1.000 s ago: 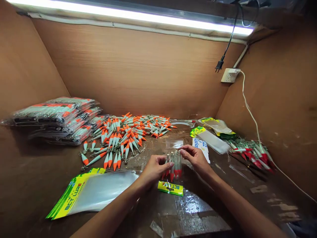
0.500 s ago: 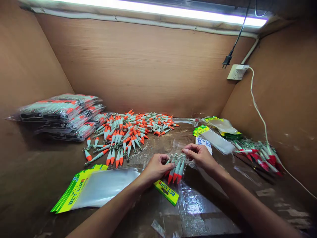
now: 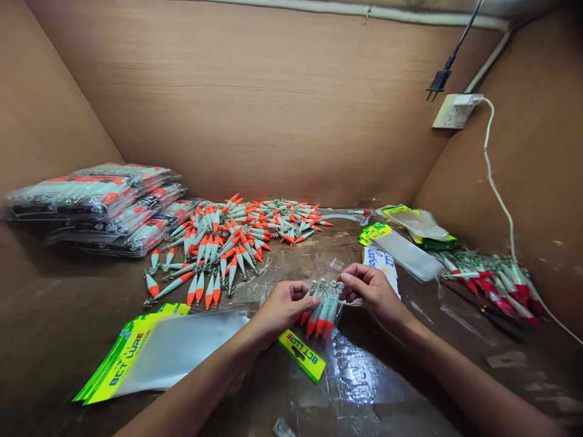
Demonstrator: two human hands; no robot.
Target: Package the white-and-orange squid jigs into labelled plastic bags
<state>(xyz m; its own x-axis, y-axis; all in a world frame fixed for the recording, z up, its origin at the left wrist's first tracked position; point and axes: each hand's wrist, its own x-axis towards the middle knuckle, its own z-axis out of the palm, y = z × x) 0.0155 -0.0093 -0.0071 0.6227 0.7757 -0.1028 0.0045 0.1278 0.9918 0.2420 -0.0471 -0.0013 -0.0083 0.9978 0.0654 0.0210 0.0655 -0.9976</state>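
Note:
A clear plastic bag with a yellow-green BCT LURE header (image 3: 301, 357) lies between my hands. Several pale fishing lures with orange tips (image 3: 324, 312) show in it side by side, their hooks toward the far end. My left hand (image 3: 285, 308) is closed on the bag's left side, thumb over the lures. At the far right corner, by the hooks, the fingers of my right hand (image 3: 370, 292) pinch the clear plastic. Left of my left forearm rests a fanned stack of flat header bags (image 3: 168, 352).
Loose orange-tipped lures (image 3: 228, 243) are heaped at the back. Stacked packs of lures (image 3: 100, 206) stand far left. On the right are more header bags (image 3: 407, 252), white paper slips (image 3: 381, 267) and red-tipped lures (image 3: 505, 285). A black plug (image 3: 439, 80) hangs near a wall socket (image 3: 455, 111).
The camera view has tilted down, and the lamp has left the picture. Both hands keep their hold on the bag, with only a slight shift of the right fingers.

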